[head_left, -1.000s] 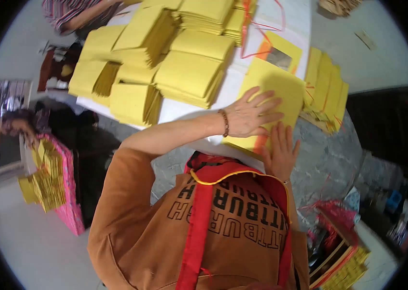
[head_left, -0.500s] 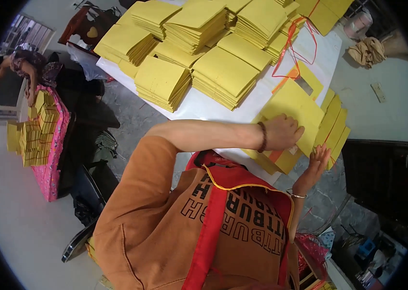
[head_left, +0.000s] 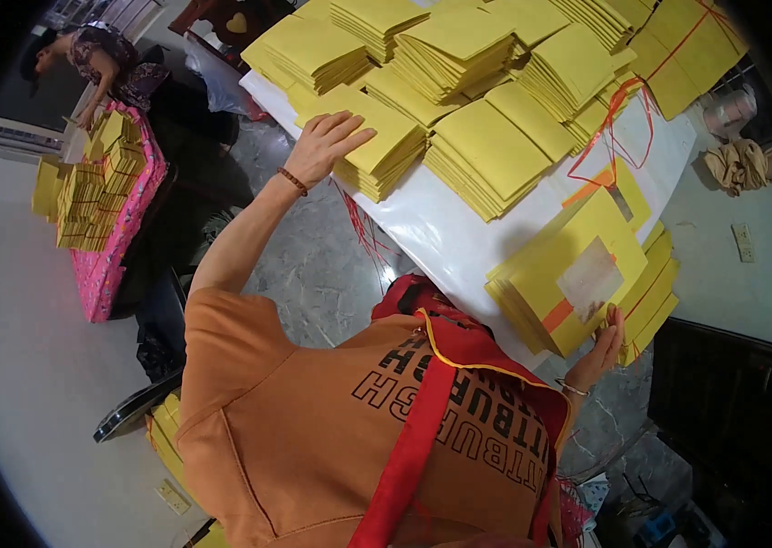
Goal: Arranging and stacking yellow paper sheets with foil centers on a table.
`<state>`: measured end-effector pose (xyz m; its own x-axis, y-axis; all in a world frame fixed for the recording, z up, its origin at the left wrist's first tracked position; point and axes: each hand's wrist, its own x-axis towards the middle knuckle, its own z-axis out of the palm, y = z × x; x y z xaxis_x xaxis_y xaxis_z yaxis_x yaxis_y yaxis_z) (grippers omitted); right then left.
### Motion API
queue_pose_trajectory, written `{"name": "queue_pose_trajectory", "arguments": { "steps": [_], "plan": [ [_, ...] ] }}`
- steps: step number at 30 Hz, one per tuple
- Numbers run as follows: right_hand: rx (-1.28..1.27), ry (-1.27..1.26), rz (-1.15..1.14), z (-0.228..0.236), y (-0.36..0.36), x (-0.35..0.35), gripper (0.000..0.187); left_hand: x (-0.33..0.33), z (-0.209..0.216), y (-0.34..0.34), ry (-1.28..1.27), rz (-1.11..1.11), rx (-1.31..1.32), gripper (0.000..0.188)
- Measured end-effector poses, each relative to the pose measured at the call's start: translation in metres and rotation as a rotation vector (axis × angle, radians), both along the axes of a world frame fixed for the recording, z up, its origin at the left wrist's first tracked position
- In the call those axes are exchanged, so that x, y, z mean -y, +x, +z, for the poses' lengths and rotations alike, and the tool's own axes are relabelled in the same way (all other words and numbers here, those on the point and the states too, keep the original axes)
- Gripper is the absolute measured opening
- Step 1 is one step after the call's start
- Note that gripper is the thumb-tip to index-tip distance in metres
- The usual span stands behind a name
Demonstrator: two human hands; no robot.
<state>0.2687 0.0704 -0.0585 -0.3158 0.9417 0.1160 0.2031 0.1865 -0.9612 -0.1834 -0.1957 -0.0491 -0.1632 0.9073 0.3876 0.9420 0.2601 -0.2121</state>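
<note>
My left hand [head_left: 324,146] is stretched out over the near left stack of folded yellow papers [head_left: 377,169]. Its fingers are spread and rest on the stack's left edge, holding nothing. My right hand [head_left: 601,347] is at the lower right edge of a pile of yellow sheets [head_left: 532,265] at the table's near right. Its fingers are extended against that edge, and part of the hand is hidden. On top of this pile a pale rectangle [head_left: 592,274] shows, with an orange patch beside it.
More yellow stacks [head_left: 496,151] cover the white table [head_left: 423,219]. Loose red string [head_left: 610,146] lies among them. Red-tied yellow bundles [head_left: 655,292] are beside the right pile. At far left, another person [head_left: 98,68] bends over a pink-covered table [head_left: 98,283] bearing yellow bundles.
My left hand has left the right-hand pile and swung left to the near left stack, its fingers spreading. The pale rectangle on the pile now shows. My right hand stays by the pile's edge.
</note>
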Motion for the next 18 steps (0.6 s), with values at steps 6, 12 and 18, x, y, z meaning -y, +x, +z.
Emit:
{"name": "queue_pose_trajectory", "arguments": {
  "steps": [6,12,18],
  "plan": [
    [-0.005,-0.025,0.0,0.001,-0.002,-0.001,0.039,-0.005,-0.017,-0.01,-0.064,0.007,0.065,0.051],
    [-0.223,-0.165,0.085,-0.008,0.0,0.003,0.031,0.003,-0.061,-0.023,-0.188,-0.081,0.262,0.058],
    [0.012,0.075,0.067,-0.018,0.009,-0.003,0.023,0.01,-0.054,-0.012,-0.282,-0.041,0.307,0.068]
  ]
}}
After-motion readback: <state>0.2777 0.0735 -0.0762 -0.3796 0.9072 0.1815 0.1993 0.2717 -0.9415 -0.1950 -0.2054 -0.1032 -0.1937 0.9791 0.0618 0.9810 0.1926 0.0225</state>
